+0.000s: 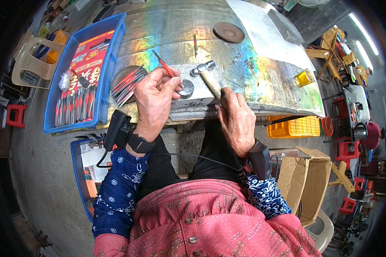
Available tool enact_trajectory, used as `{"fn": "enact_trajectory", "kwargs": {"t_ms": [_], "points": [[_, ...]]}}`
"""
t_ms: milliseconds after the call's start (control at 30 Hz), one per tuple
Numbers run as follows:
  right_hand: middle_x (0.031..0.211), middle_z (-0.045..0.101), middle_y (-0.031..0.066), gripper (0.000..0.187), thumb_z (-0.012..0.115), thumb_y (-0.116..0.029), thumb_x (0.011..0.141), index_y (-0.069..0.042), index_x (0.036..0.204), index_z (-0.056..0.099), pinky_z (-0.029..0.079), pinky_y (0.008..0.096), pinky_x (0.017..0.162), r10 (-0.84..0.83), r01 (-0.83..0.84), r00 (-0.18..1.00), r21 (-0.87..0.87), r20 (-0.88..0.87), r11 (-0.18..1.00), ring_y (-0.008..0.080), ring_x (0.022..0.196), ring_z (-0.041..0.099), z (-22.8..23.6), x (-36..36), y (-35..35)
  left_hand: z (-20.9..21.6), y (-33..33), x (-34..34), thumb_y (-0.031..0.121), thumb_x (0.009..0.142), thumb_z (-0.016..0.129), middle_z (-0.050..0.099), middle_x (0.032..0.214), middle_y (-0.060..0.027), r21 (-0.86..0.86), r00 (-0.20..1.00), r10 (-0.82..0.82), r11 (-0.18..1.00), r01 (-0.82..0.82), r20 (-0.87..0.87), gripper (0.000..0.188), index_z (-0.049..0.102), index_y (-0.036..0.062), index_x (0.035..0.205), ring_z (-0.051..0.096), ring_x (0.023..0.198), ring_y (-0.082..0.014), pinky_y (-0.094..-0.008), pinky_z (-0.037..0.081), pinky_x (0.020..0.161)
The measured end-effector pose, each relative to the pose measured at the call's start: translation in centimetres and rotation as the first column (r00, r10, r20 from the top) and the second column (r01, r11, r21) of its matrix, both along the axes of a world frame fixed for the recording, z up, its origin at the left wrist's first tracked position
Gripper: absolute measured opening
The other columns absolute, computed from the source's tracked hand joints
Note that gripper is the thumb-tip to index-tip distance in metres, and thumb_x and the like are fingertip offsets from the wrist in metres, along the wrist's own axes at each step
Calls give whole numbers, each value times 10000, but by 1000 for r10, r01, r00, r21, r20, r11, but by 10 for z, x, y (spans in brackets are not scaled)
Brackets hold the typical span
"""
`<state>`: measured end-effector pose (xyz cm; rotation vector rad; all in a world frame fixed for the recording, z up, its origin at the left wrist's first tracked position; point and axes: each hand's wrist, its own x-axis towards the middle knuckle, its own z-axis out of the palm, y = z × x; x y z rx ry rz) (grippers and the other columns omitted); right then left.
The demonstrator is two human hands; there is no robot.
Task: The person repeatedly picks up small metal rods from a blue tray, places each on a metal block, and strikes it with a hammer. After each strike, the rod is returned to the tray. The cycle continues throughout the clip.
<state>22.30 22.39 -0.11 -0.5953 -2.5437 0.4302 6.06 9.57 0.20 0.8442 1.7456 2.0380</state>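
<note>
My left hand (154, 96) pinches a slim red-and-black rod (163, 63), its dark end pointing away to the upper left. Just under those fingers, a round metal disc (185, 89) lies on a pale stone-like block (184, 73) at the table's near edge. My right hand (237, 118) is closed around the handle of a small hammer (210, 81). The hammer's metal head rests on or just above the block, to the right of the disc. Left of my left hand, a pile of similar red-and-black rods (126, 88) lies on a round brown dish (123, 76).
At the table's left, a blue tray (47, 103) holds several such rods and red printed packaging. One rod (195, 46) lies farther back. Beyond are a brown round plate (229, 32) and a yellow jar (304, 78). A yellow crate (294, 127) and cardboard box (302, 184) stand lower right.
</note>
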Motion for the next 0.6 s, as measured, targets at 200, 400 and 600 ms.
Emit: {"fn": "enact_trajectory", "kwargs": {"t_ms": [200, 400, 600], "points": [[968, 563, 183, 443, 674, -70, 813, -55, 1225, 512, 498, 442, 701, -1, 1, 1000, 5, -22, 1000, 390, 851, 593, -2, -1, 0, 2, 1, 4, 5, 914, 602, 675, 864, -83, -14, 1000, 23, 1000, -23, -18, 114, 621, -43, 1015, 636, 721, -102, -206, 532, 614], [971, 566, 182, 405, 617, -30, 829, -46, 1220, 515, 501, 444, 705, -91, 89, 996, 76, 24, 993, 391, 846, 593, -7, -5, -2, 4, 3, 14, -10, 864, 652, 693, 825, -67, -102, 904, 134, 976, -190, -407, 70, 675, -27, 929, 639, 713, -104, -228, 509, 632], [892, 590, 177, 339, 602, -19, 832, -21, 1169, 559, 504, 421, 660, 20, -27, 986, -44, -167, 999, 349, 756, 609, 23, 2, 2, 8, 2, 20, -21, 822, 674, 699, 823, -103, -60, 823, 188, 964, -259, -537, 97, 679, -28, 919, 649, 721, -123, -262, 505, 653]]}}
